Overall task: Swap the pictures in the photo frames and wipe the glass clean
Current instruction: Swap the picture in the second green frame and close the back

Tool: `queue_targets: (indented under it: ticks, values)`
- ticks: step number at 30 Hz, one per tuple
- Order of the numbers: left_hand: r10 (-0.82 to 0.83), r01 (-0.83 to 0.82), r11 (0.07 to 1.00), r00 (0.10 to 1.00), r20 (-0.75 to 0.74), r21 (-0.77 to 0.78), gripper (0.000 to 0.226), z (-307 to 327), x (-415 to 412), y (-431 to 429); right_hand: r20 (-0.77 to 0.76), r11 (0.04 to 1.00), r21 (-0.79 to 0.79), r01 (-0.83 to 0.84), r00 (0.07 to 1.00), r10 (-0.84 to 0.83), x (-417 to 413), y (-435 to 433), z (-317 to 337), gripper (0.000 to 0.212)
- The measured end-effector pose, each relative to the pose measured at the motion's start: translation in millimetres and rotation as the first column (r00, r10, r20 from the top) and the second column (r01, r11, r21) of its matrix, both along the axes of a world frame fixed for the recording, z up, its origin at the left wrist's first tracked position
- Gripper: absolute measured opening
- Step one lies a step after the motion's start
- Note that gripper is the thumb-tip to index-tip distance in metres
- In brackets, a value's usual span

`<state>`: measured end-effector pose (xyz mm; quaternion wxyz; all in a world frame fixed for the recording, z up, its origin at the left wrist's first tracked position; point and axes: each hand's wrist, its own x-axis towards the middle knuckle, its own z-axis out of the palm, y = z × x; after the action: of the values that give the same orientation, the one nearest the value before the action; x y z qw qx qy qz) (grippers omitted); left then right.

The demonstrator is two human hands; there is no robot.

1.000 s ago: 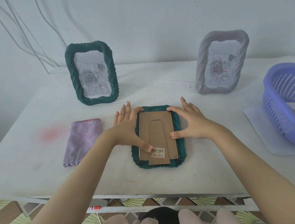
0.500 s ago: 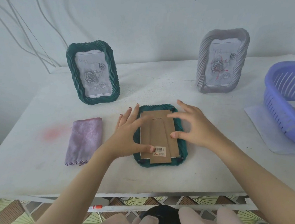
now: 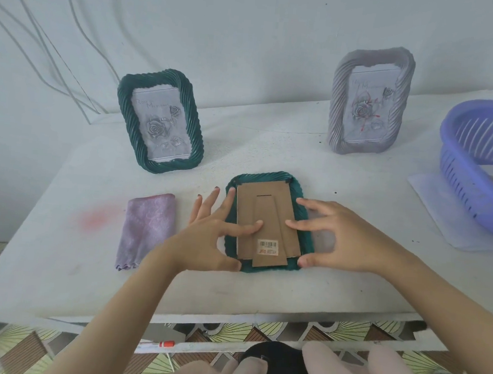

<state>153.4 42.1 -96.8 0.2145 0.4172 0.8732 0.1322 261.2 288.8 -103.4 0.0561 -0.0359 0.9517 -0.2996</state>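
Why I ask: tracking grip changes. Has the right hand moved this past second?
Yes. The right hand slid nearer along the face-down frame: thumb from right side to near-right corner.

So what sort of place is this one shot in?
Probably a home, not a workshop: white table against a plain wall, patterned floor tiles below, a purple plastic basket.

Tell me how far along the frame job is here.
Done: nothing visibly; the standing green frame and grey frame hold pictures. In hand: the face-down green frame, cardboard back still on, left hand and right hand touching it. Left: opening it, swapping pictures, wiping glass with the purple cloth.
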Motion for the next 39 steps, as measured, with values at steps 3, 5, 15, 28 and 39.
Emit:
queue_targets:
  ticks: [3, 5, 15, 28, 39]
  values:
    - [-0.032, 0.031, 0.998, 0.999, -0.016, -0.049, 0.066, 2.4, -4.9, 0.4, -0.004, 1.000, 0.006, 0.005, 1.000, -0.005, -1.9, -1.2, 2.9, 0.066]
    - [-0.042, 0.039, 0.998, 0.998, -0.047, -0.053, 0.062, 1.8, -5.4, 0.0, -0.011, 0.999, 0.038, -0.006, 1.000, 0.006, -0.7, -2.1, 3.3, 0.064]
    - [-0.100, 0.141, 0.987, 0.920, -0.380, 0.082, 0.055, -8.2, 11.2, -12.0, -0.127, 0.997, 0.076, -0.010, 0.992, 0.019, 10.8, -9.3, -8.2, 0.054]
    - [-0.003, 0.054, 0.989, 0.935, -0.355, 0.135, 0.053, -23.0, 25.4, -10.4, -0.191, 0.996, -0.009, 0.088, 0.978, -0.088, 15.1, -19.8, -21.6, 0.045]
    - [0.151, -0.040, 0.899, 0.963, -0.222, 0.436, 0.048, -13.7, 36.8, 15.6, -0.035, 0.838, -0.493, 0.234, 0.957, -0.288, 15.0, -28.5, -6.2, 0.032]
